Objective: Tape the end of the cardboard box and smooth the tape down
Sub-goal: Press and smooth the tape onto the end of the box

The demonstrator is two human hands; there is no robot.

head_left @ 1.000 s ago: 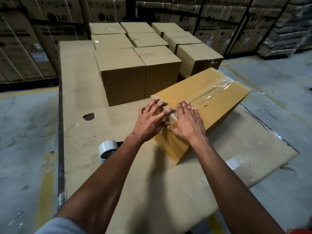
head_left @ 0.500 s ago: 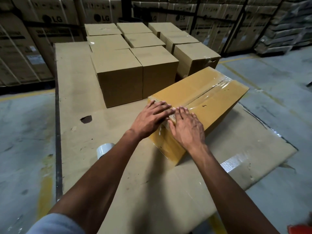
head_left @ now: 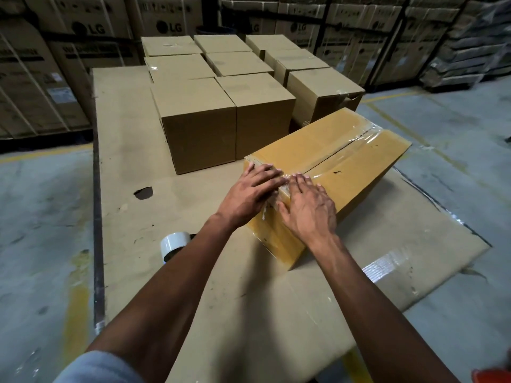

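Observation:
A yellow-brown cardboard box [head_left: 348, 158] lies on a cardboard-covered work surface [head_left: 210, 286], clear tape running along its top seam and over the near end. My left hand [head_left: 249, 194] lies flat on the box's near top edge, fingers spread over the tape. Beside it, my right hand [head_left: 309, 208] presses flat on the near top edge and end face. Neither hand holds anything. A white tape roll [head_left: 174, 244] lies on the surface to the left, partly hidden by my left forearm.
Several closed brown boxes [head_left: 199, 125] stand in a block behind the taped box. Tall stacked cartons [head_left: 83, 29] line the back. Concrete floor [head_left: 36, 217] lies left and right of the surface. A dark hole [head_left: 143, 192] marks the cardboard sheet.
Both hands have slid a little back toward me over the box's near edge, fingers closer together. The view has shifted slightly.

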